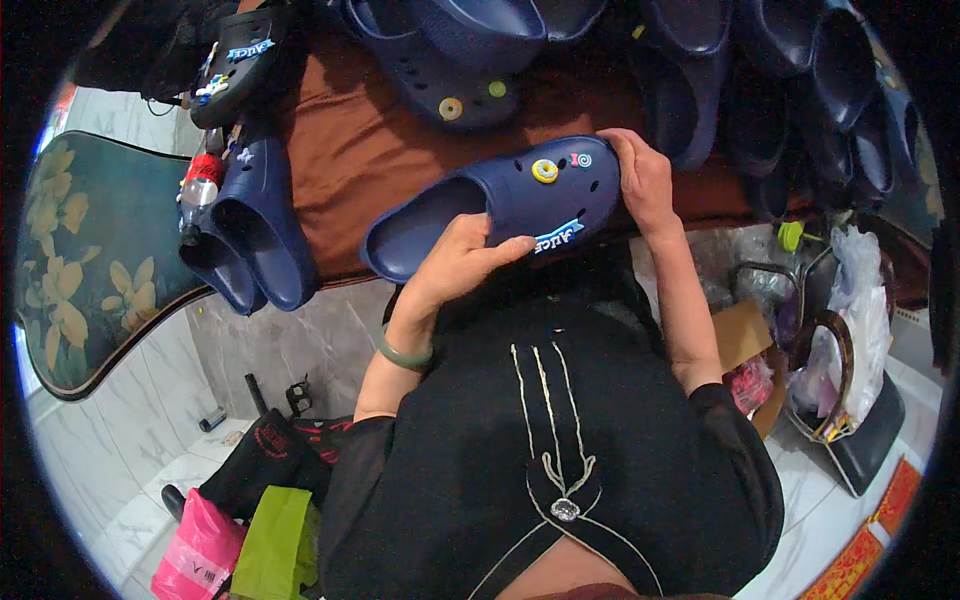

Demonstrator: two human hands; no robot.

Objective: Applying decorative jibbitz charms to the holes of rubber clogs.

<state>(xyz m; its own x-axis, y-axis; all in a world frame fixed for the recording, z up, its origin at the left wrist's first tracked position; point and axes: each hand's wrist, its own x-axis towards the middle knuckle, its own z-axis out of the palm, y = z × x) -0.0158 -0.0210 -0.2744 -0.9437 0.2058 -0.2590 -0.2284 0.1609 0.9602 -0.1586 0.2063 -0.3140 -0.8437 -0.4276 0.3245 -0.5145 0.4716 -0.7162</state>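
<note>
A navy blue clog lies tilted between my two hands, its opening to the left and its toe to the right. On its upper sit a yellow ring-shaped charm, a small pink and teal candy-like charm and a blue and white lettered charm. My left hand grips the clog's near side, fingers inside the opening and thumb by the lettered charm. My right hand is closed round the toe end.
A brown cloth covers the table. Several navy clogs stand along its far and right sides, one with charms. At left are a pair of clogs, a cola bottle and a dark clog with charms. Bags hang at lower right.
</note>
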